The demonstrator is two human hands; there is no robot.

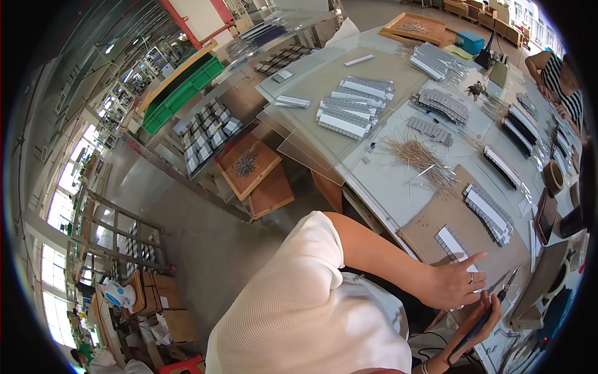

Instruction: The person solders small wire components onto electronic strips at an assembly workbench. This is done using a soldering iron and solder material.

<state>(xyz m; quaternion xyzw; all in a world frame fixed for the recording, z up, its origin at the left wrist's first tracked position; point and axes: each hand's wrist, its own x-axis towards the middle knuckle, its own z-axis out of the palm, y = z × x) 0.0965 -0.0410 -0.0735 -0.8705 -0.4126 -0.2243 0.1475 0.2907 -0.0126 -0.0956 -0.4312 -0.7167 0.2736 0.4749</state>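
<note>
My left hand, with a ring on one finger, lies over the lower end of a short strip of small grey-and-white pieces. Its fingers are spread, one pointing up and right; whether the fingertips pinch anything underneath is hidden. Just below and right of it, my right hand grips a soldering iron by its dark blue handle. The iron's thin metal tip points up and right, apart from the strip. Beyond the strip, a longer stack of similar strips rests on the brown board.
Loose thin wire leads lie beyond the board. More strip stacks cover the far glass-topped table. Close on the right are a phone, a tape roll and a grey holder. Another person sits at the far right.
</note>
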